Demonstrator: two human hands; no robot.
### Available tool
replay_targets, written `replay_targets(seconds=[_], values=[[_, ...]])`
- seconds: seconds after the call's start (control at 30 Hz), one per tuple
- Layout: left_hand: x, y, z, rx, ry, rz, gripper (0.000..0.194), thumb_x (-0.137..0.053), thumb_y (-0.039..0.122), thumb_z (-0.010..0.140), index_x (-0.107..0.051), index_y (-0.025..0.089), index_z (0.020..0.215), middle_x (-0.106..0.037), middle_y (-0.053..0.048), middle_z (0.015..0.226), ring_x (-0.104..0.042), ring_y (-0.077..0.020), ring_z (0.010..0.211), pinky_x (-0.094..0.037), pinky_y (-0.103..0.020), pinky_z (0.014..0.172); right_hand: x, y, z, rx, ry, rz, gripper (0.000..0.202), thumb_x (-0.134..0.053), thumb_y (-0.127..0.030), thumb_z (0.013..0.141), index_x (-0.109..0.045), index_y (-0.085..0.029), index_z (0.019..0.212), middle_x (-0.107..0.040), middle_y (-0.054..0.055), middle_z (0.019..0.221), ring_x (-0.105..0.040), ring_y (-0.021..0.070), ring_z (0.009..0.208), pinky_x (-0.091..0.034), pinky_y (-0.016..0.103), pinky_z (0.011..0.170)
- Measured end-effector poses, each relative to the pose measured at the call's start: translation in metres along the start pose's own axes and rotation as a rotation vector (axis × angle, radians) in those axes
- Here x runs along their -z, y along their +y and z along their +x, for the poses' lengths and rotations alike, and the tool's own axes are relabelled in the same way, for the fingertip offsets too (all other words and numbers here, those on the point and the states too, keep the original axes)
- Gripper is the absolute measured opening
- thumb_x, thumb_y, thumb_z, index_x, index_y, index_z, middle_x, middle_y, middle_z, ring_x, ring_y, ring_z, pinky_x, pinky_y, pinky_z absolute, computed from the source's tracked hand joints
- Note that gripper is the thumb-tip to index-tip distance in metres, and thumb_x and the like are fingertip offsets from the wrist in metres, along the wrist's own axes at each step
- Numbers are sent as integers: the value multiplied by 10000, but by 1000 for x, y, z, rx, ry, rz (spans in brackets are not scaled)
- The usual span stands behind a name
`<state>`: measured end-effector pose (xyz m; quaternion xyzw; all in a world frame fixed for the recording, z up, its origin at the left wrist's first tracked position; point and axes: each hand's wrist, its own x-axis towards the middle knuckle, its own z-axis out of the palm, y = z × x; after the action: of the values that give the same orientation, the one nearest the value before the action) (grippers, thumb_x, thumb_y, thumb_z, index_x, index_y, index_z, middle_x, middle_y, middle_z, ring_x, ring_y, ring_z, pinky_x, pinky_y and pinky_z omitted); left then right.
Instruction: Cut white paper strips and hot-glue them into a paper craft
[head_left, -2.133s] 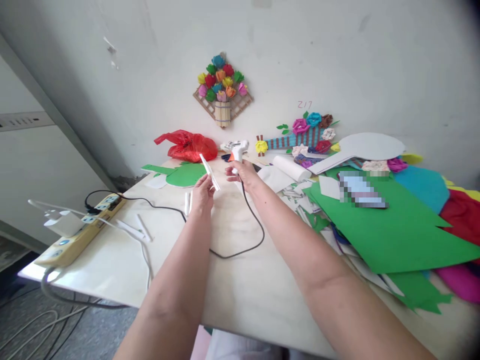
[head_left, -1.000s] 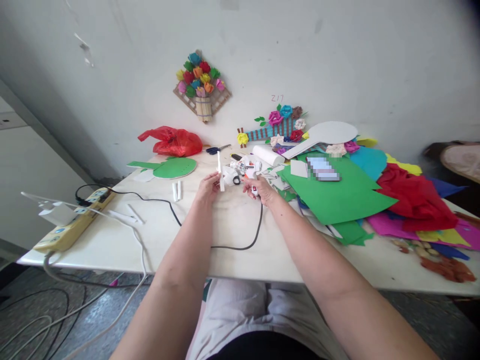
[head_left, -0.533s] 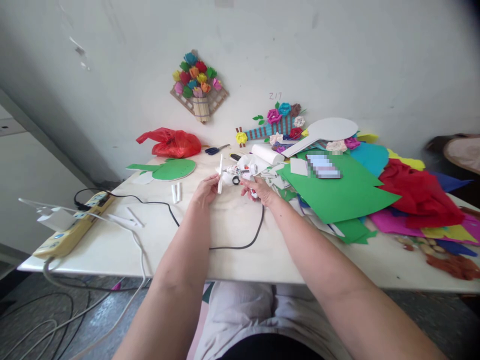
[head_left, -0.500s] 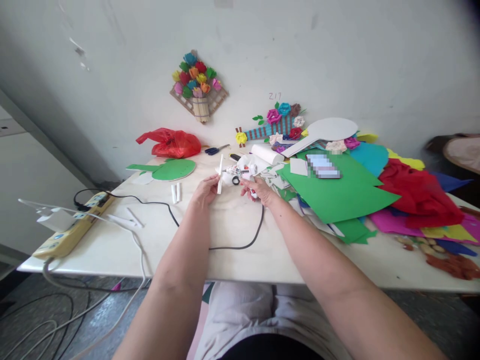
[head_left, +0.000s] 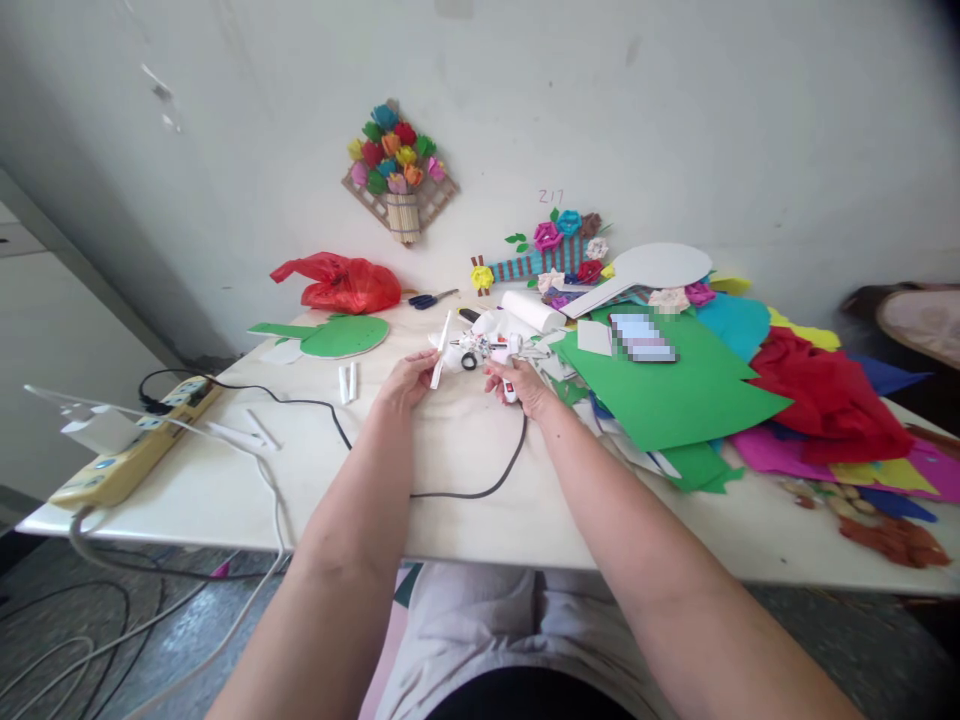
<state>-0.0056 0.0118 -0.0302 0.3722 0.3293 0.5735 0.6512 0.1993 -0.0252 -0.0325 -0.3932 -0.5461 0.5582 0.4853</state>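
In my left hand (head_left: pixel 411 378), closed between thumb and fingers, is a narrow white paper strip (head_left: pixel 442 350) held nearly upright with a tilt. My right hand (head_left: pixel 519 384) wraps around a white hot glue gun (head_left: pixel 511 391) with a red switch and a black cord (head_left: pixel 480 495). The gun's front points left toward the strip; whether its tip touches the strip is too small to tell. Behind it lies a crumpled white plastic bag with printing (head_left: pixel 489 325). A small black ring (head_left: pixel 469 361) shows near the gun.
Two short white rolls (head_left: pixel 349 382) lie left of my hands, near a green paddle-shaped cutout (head_left: pixel 345 335). A yellow power strip (head_left: pixel 135 455) sits at the left edge. Scissors (head_left: pixel 433 299) lie behind. Green sheets (head_left: pixel 660 380) bear a phone (head_left: pixel 643 338) at right.
The white strip in my left hand has tilted, its top leaning further right. My right hand keeps hold of the glue gun, its red switch now more in view. The camera view has shifted slightly.
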Motion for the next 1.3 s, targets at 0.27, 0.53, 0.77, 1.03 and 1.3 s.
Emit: replay_targets(seconds=[0.27, 0.53, 0.77, 1.03, 1.3], values=[[0, 1, -2, 8, -33, 57, 107, -641, 28, 649, -659, 64, 748, -636, -63, 621, -574, -102, 532, -460, -186, 515, -2, -3, -3, 4, 11, -108, 299, -630, -426, 702, -562, -134, 709, -595, 1, 511, -401, 53, 292, -262, 179, 268], [-1, 2, -2, 19, -31, 59, 116, -636, 8, 652, -671, 59, 750, -642, -76, 643, -582, -110, 537, -464, -189, 515, -2, 1, 1, 22, 22, -182, 320, -630, -464, 698, -542, -157, 673, -570, -23, 498, -398, 54, 290, -261, 184, 262], [-2, 2, -3, 21, -26, 67, 110, -649, 14, 642, -674, 66, 735, -633, -65, 611, -575, -104, 522, -465, -186, 509, -1, 0, 2, 17, 30, -198, 349, -631, -484, 692, -517, -163, 615, -548, -23, 473, -403, 53, 290, -263, 179, 264], [-2, 3, -4, 29, -43, 82, 103, -649, 35, 645, -677, 69, 738, -639, -68, 614, -565, -104, 505, -455, -187, 479, -2, -1, 1, 20, 43, -188, 362, -637, -483, 681, -505, -163, 572, -519, -31, 453, -394, 49, 285, -269, 174, 263], [-2, 3, -4, 39, -33, 83, 98, -624, 17, 653, -673, 65, 724, -629, -66, 593, -566, -105, 509, -460, -194, 504, -2, -2, 0, 23, 59, -166, 345, -634, -462, 688, -506, -162, 575, -519, -31, 449, -398, 52, 287, -272, 177, 264]])
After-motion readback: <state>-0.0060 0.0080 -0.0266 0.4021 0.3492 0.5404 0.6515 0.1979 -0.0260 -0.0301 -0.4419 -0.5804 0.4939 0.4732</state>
